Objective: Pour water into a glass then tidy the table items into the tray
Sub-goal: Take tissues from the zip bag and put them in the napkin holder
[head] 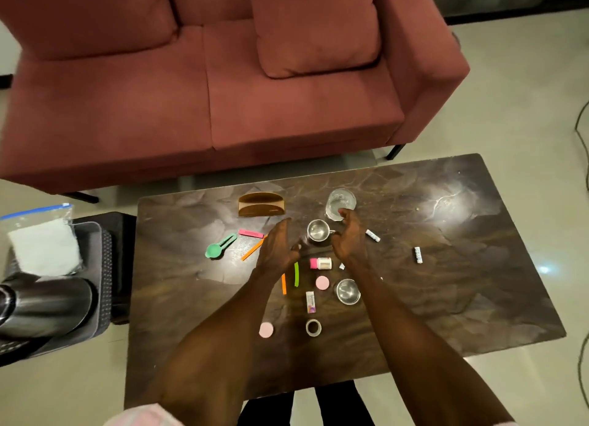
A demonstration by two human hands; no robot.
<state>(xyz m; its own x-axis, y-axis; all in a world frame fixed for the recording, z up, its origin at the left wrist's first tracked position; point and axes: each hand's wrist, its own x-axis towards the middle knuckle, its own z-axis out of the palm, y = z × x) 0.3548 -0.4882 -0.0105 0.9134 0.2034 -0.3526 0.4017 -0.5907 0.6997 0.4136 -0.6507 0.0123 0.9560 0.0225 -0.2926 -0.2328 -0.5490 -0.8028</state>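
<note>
Head view, looking down on a dark marbled table (pixel 446 266) with a red sofa (pixel 223 90) beyond it. Both forearms reach over the table's middle. The left hand (pixel 279 247) is held edge-on with its fingers straight and together, gripping nothing, just left of a small steel cup (pixel 318 230). The right hand (pixel 349 237) stands on the cup's other side, fingers loosely extended and holding nothing; its fingertips overlap the near rim of the clear glass (pixel 340 204), though contact cannot be confirmed. The glass stands upright at the far centre of the table, just behind the steel cup. Scattered items: a brown curved holder (pixel 261 204) at far left of centre; a green scoop (pixel 220 246), a pink strip (pixel 251 233) and an orange stick (pixel 252 250) to the left hand's left; a green strip (pixel 296 274) and a second orange stick (pixel 284 283) beneath the left wrist; a small white bottle (pixel 321 263) lying on its side, a pink lid (pixel 322 282), a steel bowl (pixel 348 291), a small carton (pixel 310 302), a tape roll (pixel 313 327) and a second pink lid (pixel 266 330) nearer the viewer. The grey tray (pixel 95 266) sits off the table to the left, holding a zip bag (pixel 44 240) and a steel flask (pixel 47 301).
</note>
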